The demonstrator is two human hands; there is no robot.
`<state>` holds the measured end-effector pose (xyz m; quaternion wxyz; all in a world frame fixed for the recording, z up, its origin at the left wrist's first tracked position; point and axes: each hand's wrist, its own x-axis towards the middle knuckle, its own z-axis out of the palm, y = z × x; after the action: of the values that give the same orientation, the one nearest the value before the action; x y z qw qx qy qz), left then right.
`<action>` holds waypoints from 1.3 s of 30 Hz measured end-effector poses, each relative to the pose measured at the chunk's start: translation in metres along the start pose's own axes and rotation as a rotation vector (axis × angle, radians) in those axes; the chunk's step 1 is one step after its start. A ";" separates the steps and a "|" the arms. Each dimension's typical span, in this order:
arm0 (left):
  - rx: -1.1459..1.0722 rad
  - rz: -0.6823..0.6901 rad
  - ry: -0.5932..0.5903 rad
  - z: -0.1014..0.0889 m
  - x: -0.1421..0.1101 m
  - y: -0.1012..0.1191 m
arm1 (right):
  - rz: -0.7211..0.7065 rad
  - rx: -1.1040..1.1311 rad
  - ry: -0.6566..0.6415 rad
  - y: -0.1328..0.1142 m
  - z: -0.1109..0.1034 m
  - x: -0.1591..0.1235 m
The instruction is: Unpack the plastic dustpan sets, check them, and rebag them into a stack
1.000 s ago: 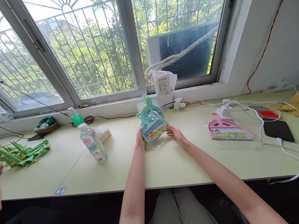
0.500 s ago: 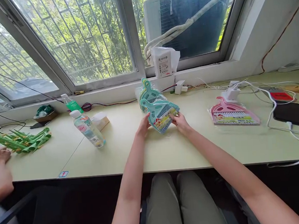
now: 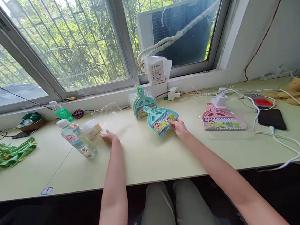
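My right hand (image 3: 180, 127) grips the lower right corner of a teal mini dustpan and brush set (image 3: 163, 122), which is tilted above the table. A printed card lies across its bristles. My left hand (image 3: 110, 137) is beside the tissue box (image 3: 91, 129), fingers stretched out to the left. Just beyond it is a clear plastic bag (image 3: 111, 117), hard to make out against the table. Behind the held set, other wrapped teal dustpan sets (image 3: 143, 102) lean together near the window wall.
A pink wrapped dustpan set (image 3: 223, 118) lies to the right, near white cables and a phone (image 3: 271, 118). To the left stand a clear bottle (image 3: 76, 139) and a green-labelled bottle (image 3: 63, 112). Green stalks (image 3: 10, 153) lie at far left. A white packet (image 3: 157, 70) stands on the sill.
My left hand has left the dustpan set and moved left to the tissue box. A clear plastic bag now shows there. My right hand still holds the set, and the view has shifted right.
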<state>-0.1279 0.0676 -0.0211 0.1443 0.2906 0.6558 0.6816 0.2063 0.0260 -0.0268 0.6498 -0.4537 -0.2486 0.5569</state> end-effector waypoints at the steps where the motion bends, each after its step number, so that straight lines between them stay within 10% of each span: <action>1: 0.063 -0.022 0.070 -0.001 -0.002 0.000 | 0.001 0.013 0.029 0.000 -0.002 0.004; 6: 0.500 0.329 0.174 0.020 -0.043 0.010 | -0.017 0.023 0.029 0.009 -0.004 0.011; 9: 0.232 0.358 -0.333 0.039 -0.072 0.020 | -0.025 0.043 -0.034 0.013 0.001 0.002; 12: -0.086 -0.091 -0.932 0.054 -0.101 0.020 | -0.057 0.038 -0.136 0.011 0.005 -0.005; 14: -0.183 -0.244 -1.036 0.060 -0.113 0.016 | -0.034 -0.025 -0.200 0.007 0.004 -0.006; 19: -0.232 -0.243 -0.832 0.064 -0.105 0.005 | 0.073 -0.745 -0.289 -0.009 -0.010 0.004; 26: -0.205 -0.155 -0.791 0.065 -0.085 0.001 | -0.494 -1.668 0.239 -0.054 -0.031 0.045; 29: -0.201 -0.130 -0.826 0.069 -0.089 0.000 | -0.756 -1.684 0.362 -0.050 -0.026 0.043; 32: -0.173 -0.066 -0.874 0.071 -0.096 0.001 | -0.995 -1.625 0.072 -0.018 -0.004 0.019; 34: -0.146 0.002 -0.903 0.071 -0.103 0.002 | -1.044 -1.609 -0.117 0.006 0.012 0.002; 39: -0.085 0.139 -0.957 0.065 -0.122 0.009 | -1.006 -1.519 -0.038 0.024 0.029 -0.014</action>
<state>0.0081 0.0491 -0.0389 0.3956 0.6086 0.4665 0.5055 0.1672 0.0214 -0.0314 0.3380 -0.5886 -0.7278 -0.0983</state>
